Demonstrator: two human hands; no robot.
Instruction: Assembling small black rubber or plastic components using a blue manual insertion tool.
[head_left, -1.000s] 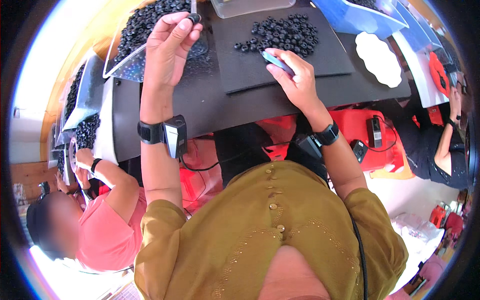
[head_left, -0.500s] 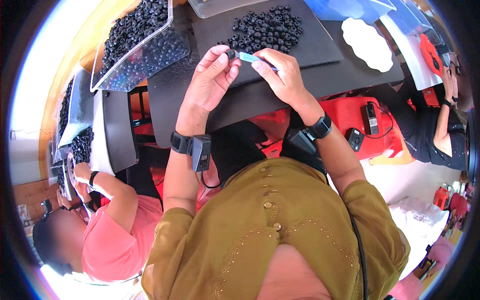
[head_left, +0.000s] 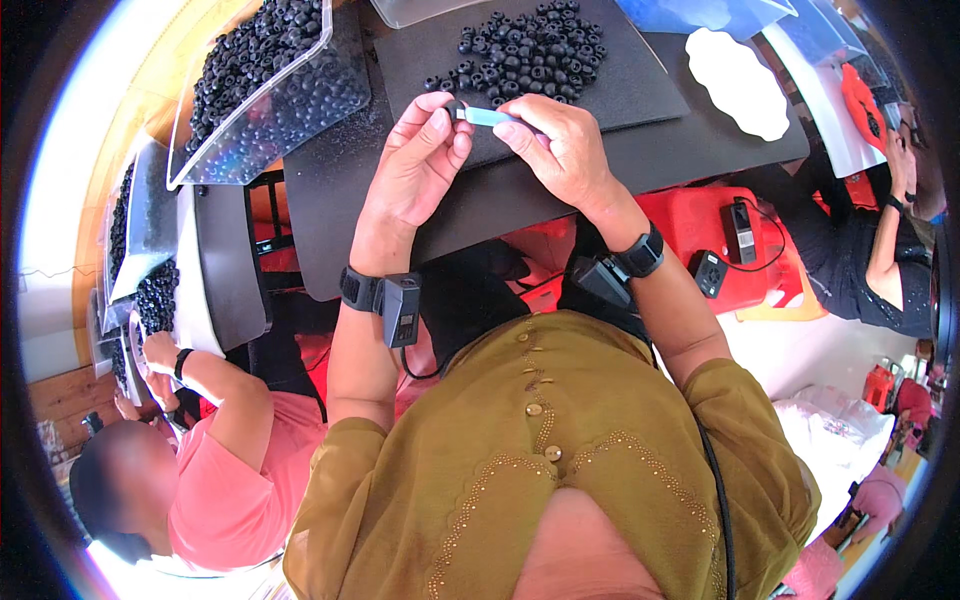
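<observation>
My right hand [head_left: 558,147] pinches a small light-blue tool [head_left: 489,116] over the near edge of a black mat [head_left: 640,85]. My left hand [head_left: 418,165] meets it at the tool's left tip, thumb and forefinger closed on a small black ring [head_left: 454,108] there. A heap of small black rings [head_left: 530,48] lies on the mat just beyond both hands. A clear plastic bin [head_left: 262,85] full of the same black rings stands tilted at the far left.
A white scalloped dish [head_left: 738,82] sits at the mat's right. A red box [head_left: 705,245] with black devices on it is below the table edge. One person in pink [head_left: 215,480] works at my left, another in black [head_left: 880,250] at my right.
My left hand came down from the clear bin to the tool held by my right hand. Both hands now sit closer together and nearer to me.
</observation>
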